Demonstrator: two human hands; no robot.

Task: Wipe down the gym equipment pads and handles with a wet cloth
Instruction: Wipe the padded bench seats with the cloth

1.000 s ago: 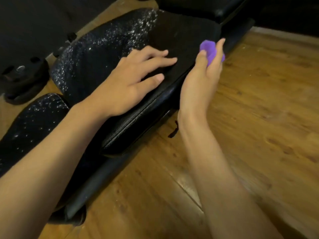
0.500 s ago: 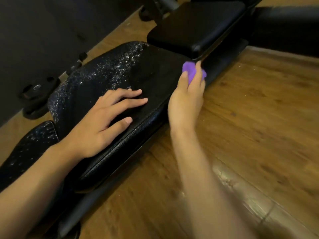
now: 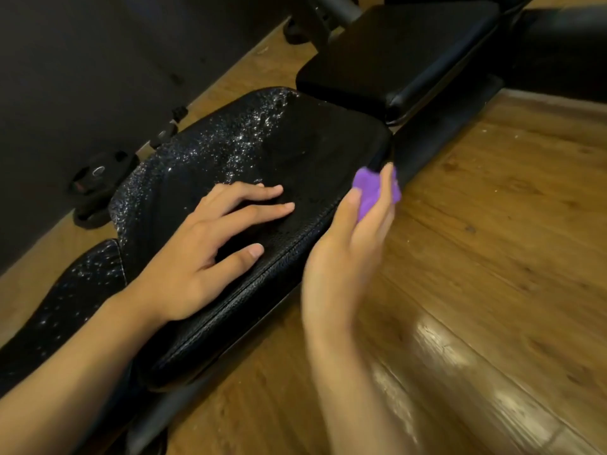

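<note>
Far left: weight plate (image 3: 95, 188) on the wood floor (image 3: 492, 224) by the dark wall, well apart from the work. Next, the near bench pad (image 3: 262, 159), black textured vinyl, far-left half beaded with water droplets, right half looks smeared dark, likely already wiped. Left hand (image 3: 203, 257) lies flat on that pad, fingers spread, palm down, bracing; it holds nothing. Smaller dry-looking pad (image 3: 410, 57) sits beyond, just past the near pad's far end, no droplets visible. Right hand (image 3: 348, 254) is off the pad's right edge, above the floor, fingers pressed together around a bunched purple cloth (image 3: 371, 192); cloth pokes out between thumb and fingertips, blurred, so the exact grip is unclear. Judgement: cloth is light, soft, wet, squashes to any shape; best kept balled in the palm with fingers backing it, so pressure spreads on the stroke. Wet vinyl will be slick, so the bracing hand may slide. The pad's padding gives under load; side seam and beaded area probably need the next passes.
</note>
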